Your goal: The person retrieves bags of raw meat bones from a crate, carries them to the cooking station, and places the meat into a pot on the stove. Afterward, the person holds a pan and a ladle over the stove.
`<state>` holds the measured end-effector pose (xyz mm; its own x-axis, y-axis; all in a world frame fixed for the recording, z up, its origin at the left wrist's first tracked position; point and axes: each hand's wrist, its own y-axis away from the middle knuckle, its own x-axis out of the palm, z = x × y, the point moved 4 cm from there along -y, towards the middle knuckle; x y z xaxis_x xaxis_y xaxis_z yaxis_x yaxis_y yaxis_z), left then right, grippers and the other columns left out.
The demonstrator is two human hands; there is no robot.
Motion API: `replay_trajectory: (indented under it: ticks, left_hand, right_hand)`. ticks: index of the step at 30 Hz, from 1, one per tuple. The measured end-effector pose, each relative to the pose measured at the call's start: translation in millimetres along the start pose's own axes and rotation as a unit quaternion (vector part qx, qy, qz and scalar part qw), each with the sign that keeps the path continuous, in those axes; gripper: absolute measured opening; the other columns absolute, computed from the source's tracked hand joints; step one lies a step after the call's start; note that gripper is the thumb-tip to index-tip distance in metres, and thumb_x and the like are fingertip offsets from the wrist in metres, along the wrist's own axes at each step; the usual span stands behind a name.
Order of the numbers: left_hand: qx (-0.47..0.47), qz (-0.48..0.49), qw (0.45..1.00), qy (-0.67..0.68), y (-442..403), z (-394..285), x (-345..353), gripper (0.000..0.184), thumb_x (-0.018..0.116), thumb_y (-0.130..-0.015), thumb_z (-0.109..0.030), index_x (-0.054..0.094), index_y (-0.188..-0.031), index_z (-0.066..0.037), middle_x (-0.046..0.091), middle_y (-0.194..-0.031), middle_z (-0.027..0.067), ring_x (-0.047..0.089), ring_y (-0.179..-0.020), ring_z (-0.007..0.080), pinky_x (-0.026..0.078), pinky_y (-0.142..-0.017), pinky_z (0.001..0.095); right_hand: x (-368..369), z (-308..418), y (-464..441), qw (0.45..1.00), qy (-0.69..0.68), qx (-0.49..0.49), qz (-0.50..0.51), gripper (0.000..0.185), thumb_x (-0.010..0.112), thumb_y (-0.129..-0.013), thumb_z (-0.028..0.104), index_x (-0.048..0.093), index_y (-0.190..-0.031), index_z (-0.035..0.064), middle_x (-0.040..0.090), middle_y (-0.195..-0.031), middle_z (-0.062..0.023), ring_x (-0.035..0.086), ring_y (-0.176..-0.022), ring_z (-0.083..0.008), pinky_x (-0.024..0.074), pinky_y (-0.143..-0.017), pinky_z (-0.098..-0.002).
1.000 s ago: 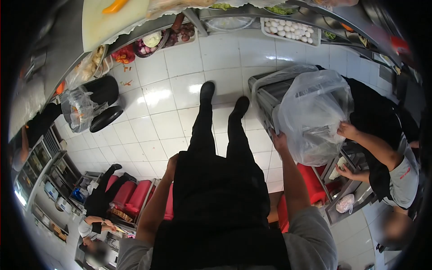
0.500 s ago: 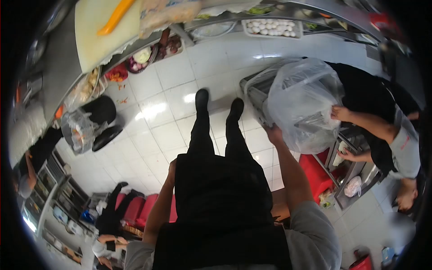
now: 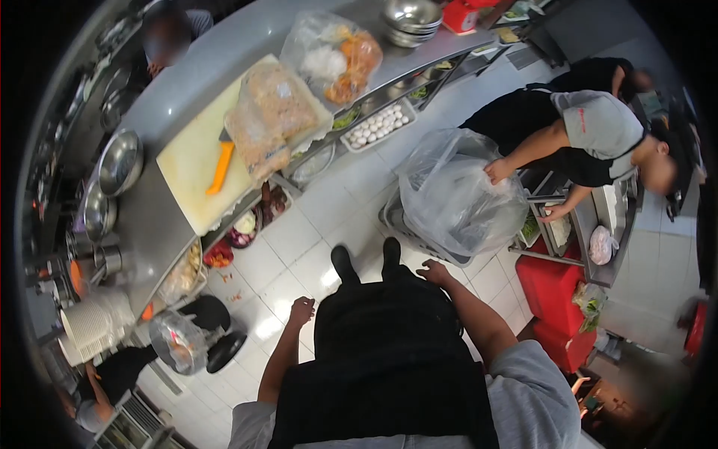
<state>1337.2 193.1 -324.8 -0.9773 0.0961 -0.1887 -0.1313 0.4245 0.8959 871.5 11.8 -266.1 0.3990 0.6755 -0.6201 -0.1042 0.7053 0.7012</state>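
Two bare hands are showing before my black apron (image 3: 389,359). My right grip (image 3: 431,272) is hanging partly open, fingers slightly spread and holding nothing, just beside the gray crate (image 3: 428,245). My left grip (image 3: 303,310) is curling loosely over the tiled floor (image 3: 295,251), well apart from the crate; I cannot tell exactly how far open it is, but nothing is showing in it. The crate is standing on the floor ahead of my right grip, and a big clear plastic bag (image 3: 464,198) is covering much of it. A co-worker's hand (image 3: 499,170) is touching the bag. On the tabletop (image 3: 250,41), an orange-handled knife (image 3: 220,168) is lying on a pale cutting board (image 3: 188,168).
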Motion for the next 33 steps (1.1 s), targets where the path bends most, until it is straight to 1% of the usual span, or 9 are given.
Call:
replay_trajectory:
  ticks: [4,8,15,20,23,25,30,31,33]
  left_hand:
    - [0.042,0.013,0.999,-0.020,-29.0,-44.7,-34.2,0.026,0.062,-0.088,-0.029,0.059,-0.093,-0.003,0.063,-0.069,0.0096,0.060,-0.055,0.0157,0.049,-0.045,0.0299]
    - [0.091,0.043,0.992,-0.075,-53.5,-122.7,-36.5,0.023,0.060,-0.087,-0.027,0.061,-0.090,-0.003,0.062,-0.068,0.0089,0.059,-0.053,0.0150,0.048,-0.043,0.0291]
    - [0.304,0.019,0.900,-0.311,-70.8,-294.2,40.1,0.040,0.060,-0.086,-0.038,0.066,-0.088,0.001,0.067,-0.089,0.0207,0.063,-0.089,0.0356,0.049,-0.081,0.0407]
    - [0.344,0.082,0.915,-0.193,-66.0,-401.3,124.9,0.043,0.059,-0.090,-0.040,0.064,-0.097,0.002,0.066,-0.088,0.0160,0.060,-0.084,0.0247,0.046,-0.079,0.0345]
    - [0.318,0.105,0.913,-0.232,-88.6,-452.1,173.9,0.065,0.056,-0.090,-0.045,0.049,-0.129,0.007,0.053,-0.128,0.0266,0.049,-0.124,0.0346,0.038,-0.103,0.0384]
    - [0.309,0.079,0.903,-0.287,-75.6,-503.3,202.4,0.074,0.059,-0.086,-0.048,0.042,-0.135,0.005,0.040,-0.139,0.0276,0.040,-0.130,0.0384,0.034,-0.107,0.0412]
    - [0.541,0.030,0.758,-0.363,-121.4,-632.4,306.5,0.079,0.067,-0.080,-0.042,0.038,-0.135,0.007,0.039,-0.139,0.0284,0.035,-0.131,0.0406,0.032,-0.108,0.0435]
    - [0.563,0.032,0.732,-0.381,-134.1,-651.4,332.1,0.080,0.067,-0.080,-0.042,0.038,-0.135,0.008,0.039,-0.139,0.0283,0.034,-0.132,0.0403,0.031,-0.109,0.0436]
    - [0.601,0.043,0.670,-0.435,-151.0,-688.6,377.2,0.081,0.067,-0.079,-0.044,0.039,-0.135,0.007,0.040,-0.139,0.0280,0.036,-0.131,0.0397,0.031,-0.109,0.0434]
  right_hand:
    - [-24.2,-4.1,-1.0,0.998,-0.013,-0.051,-0.016,0.042,0.063,-0.082,0.040,0.066,-0.087,-0.0014,0.068,-0.081,-0.0129,0.062,-0.074,-0.0312,0.0483,-0.070,-0.0404]
    - [-16.4,-36.1,11.0,0.915,-0.375,0.151,0.010,0.047,0.063,-0.086,0.042,0.062,-0.102,-0.0030,0.067,-0.091,-0.0132,0.064,-0.081,-0.0251,0.0509,-0.070,-0.0369]
    - [6.2,-69.8,25.5,0.724,-0.637,0.266,-0.017,0.087,0.061,-0.085,0.057,0.032,-0.137,-0.0059,0.048,-0.129,-0.0269,0.058,-0.106,-0.0380,0.0500,-0.089,-0.0446]
    - [14.0,-87.5,-0.7,0.565,-0.772,0.284,-0.060,0.116,0.062,-0.079,0.065,-0.001,-0.146,-0.0056,0.025,-0.144,-0.0340,0.041,-0.125,-0.0479,0.0417,-0.100,-0.0503]
    - [22.7,-91.0,-12.7,0.487,-0.816,0.295,-0.095,0.126,0.064,-0.074,0.069,-0.008,-0.145,-0.0057,0.016,-0.148,-0.0338,0.034,-0.130,-0.0475,0.0391,-0.103,-0.0511]
    - [27.3,-84.1,-23.6,0.419,-0.847,0.303,-0.122,0.127,0.065,-0.073,0.069,-0.009,-0.145,-0.0051,0.016,-0.147,-0.0332,0.036,-0.129,-0.0467,0.0384,-0.103,-0.0513]
    - [54.8,-68.7,-72.4,0.285,-0.918,0.190,-0.198,0.105,0.067,-0.077,0.061,0.014,-0.146,0.0012,0.029,-0.141,-0.0257,0.043,-0.124,-0.0393,0.0405,-0.102,-0.0487]
    - [60.2,-62.9,-79.0,0.239,-0.922,0.199,-0.229,0.081,0.063,-0.086,0.052,0.029,-0.140,0.0036,0.036,-0.138,-0.0200,0.046,-0.121,-0.0366,0.0399,-0.102,-0.0489]
    - [68.1,-49.1,-89.1,0.190,-0.923,0.198,-0.268,0.069,0.058,-0.091,0.047,0.034,-0.139,0.0043,0.039,-0.137,-0.0169,0.047,-0.121,-0.0352,0.0383,-0.104,-0.0490]
